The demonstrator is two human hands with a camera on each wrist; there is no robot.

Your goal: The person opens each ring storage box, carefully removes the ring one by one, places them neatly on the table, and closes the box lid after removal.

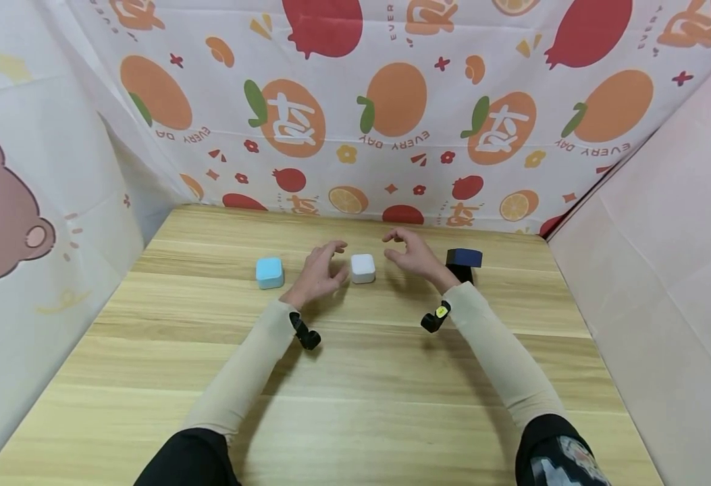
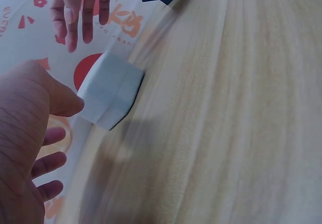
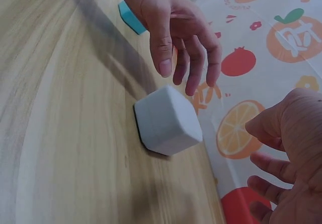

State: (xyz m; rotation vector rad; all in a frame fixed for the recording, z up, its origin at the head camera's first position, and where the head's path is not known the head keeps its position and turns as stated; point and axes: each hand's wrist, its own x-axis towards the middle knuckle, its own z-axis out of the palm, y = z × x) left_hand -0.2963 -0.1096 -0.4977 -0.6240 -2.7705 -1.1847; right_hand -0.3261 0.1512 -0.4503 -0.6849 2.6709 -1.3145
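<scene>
A small white box [image 1: 363, 268] with rounded corners sits on the wooden table between my two hands. On its left side my left hand [image 1: 320, 271] hovers with fingers spread and loosely bent, holding nothing. Across from it, my right hand [image 1: 414, 256] is held off to the box's right, thumb apart from the fingers, also holding nothing. In the right wrist view the white box [image 3: 167, 121] stands apart from both hands. The left wrist view shows the left thumb overlapping the edge of the white box [image 2: 111, 90].
A light blue box [image 1: 269, 273] lies left of the left hand. Behind the right wrist stands a dark blue and black object [image 1: 463, 262], partly hidden by the arm. A fruit-print cloth [image 1: 343, 155] hangs along the table's far edge, with pale cloth at both sides.
</scene>
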